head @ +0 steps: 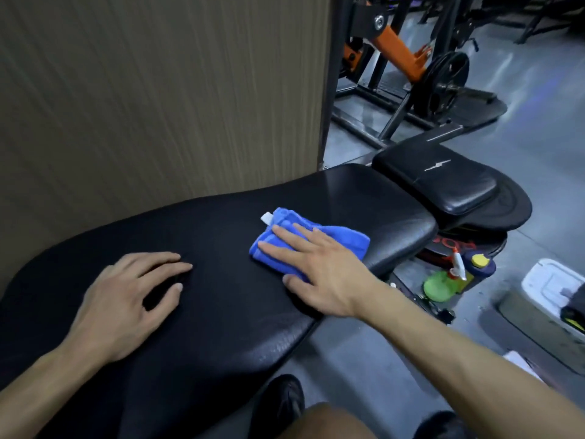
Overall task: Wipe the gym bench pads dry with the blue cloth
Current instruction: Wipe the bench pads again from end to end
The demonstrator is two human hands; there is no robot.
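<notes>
Broadly, the long black bench pad (205, 248) fills the middle, with a smaller seat pad (443, 182) beyond its far end and a wood-grain wall panel (158, 90) behind. The right hand (319, 267) lies flat, fingers straight, pressing the folded blue cloth (285, 236) onto the long pad. The left hand (133, 299) rests on the pad, fingers loosely bent, holding nothing. On the floor a white bin (547, 280) has contents I cannot make out; nearby stand a green spray bottle (443, 283) and a blue yellow-capped bottle (479, 264).
</notes>
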